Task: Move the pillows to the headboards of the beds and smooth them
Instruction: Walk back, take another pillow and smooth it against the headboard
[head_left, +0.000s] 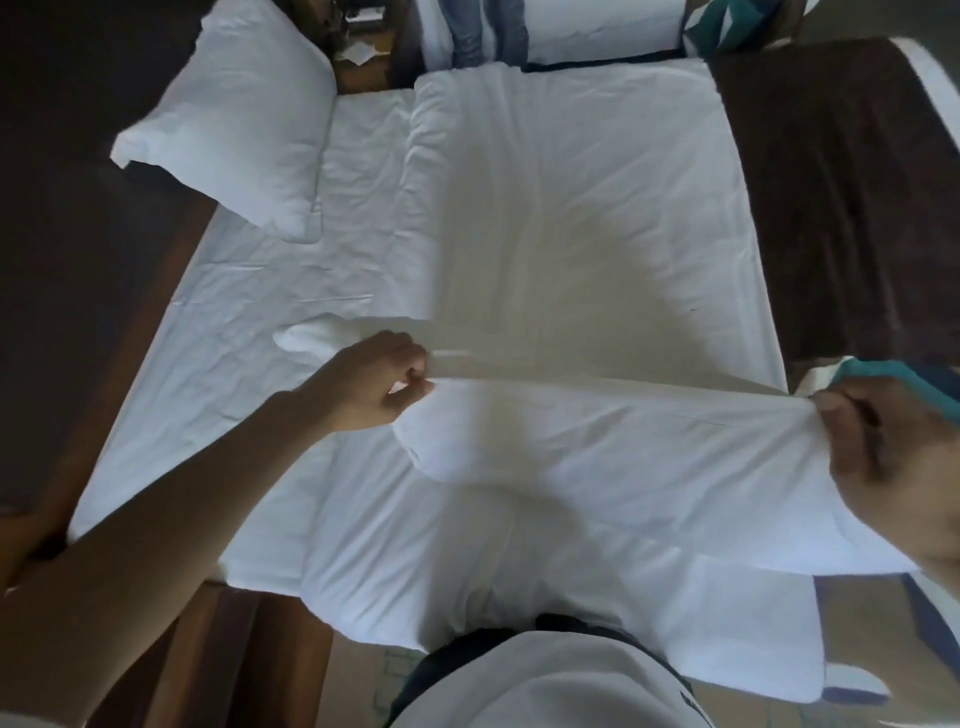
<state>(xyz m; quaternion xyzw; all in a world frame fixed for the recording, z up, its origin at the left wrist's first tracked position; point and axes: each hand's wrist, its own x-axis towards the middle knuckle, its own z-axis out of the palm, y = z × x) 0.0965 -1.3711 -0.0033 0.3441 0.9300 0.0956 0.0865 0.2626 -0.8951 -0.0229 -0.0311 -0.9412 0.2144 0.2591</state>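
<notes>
both hands (623, 410) grip the pillow (623, 441), long axis running left-right.

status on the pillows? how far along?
Done: one pillow leans at the dark headboard. In hand: the left hand and right hand grip the ends of a second pillow, held above the bed. Left: set it by the first and smooth both.
</notes>
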